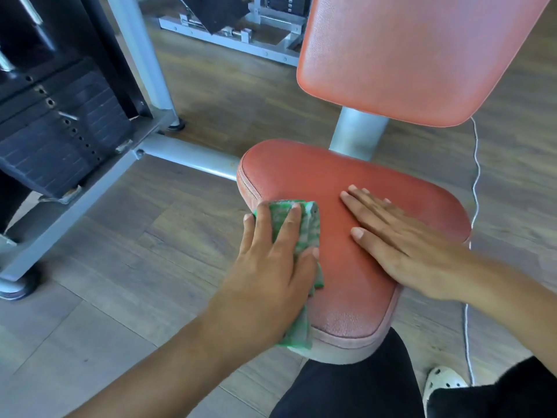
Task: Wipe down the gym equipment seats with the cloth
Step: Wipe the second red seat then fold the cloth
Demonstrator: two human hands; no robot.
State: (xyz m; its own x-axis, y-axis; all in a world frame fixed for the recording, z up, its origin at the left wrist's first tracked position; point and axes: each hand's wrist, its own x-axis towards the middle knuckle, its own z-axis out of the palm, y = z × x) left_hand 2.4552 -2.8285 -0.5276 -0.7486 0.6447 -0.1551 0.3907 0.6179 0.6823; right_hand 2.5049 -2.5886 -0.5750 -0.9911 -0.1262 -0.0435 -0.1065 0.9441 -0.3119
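A red padded seat (316, 182) of a gym machine fills the middle of the view, with its red backrest (416, 55) rising behind it. A green and white cloth (307, 227) lies on the seat's left edge and hangs down its side. My left hand (271, 267) presses flat on the cloth with spread, straight fingers. My right hand (401, 245) rests flat on the seat's right half, fingers straight, holding nothing.
A black weight stack (57, 128) in a grey metal frame (150, 86) stands at the left. A grey tube (193, 156) joins it to the seat. A white cord (476, 188) trails down the right. Wood-look floor lies all around. My dark-trousered legs and a white shoe (443, 384) are below.
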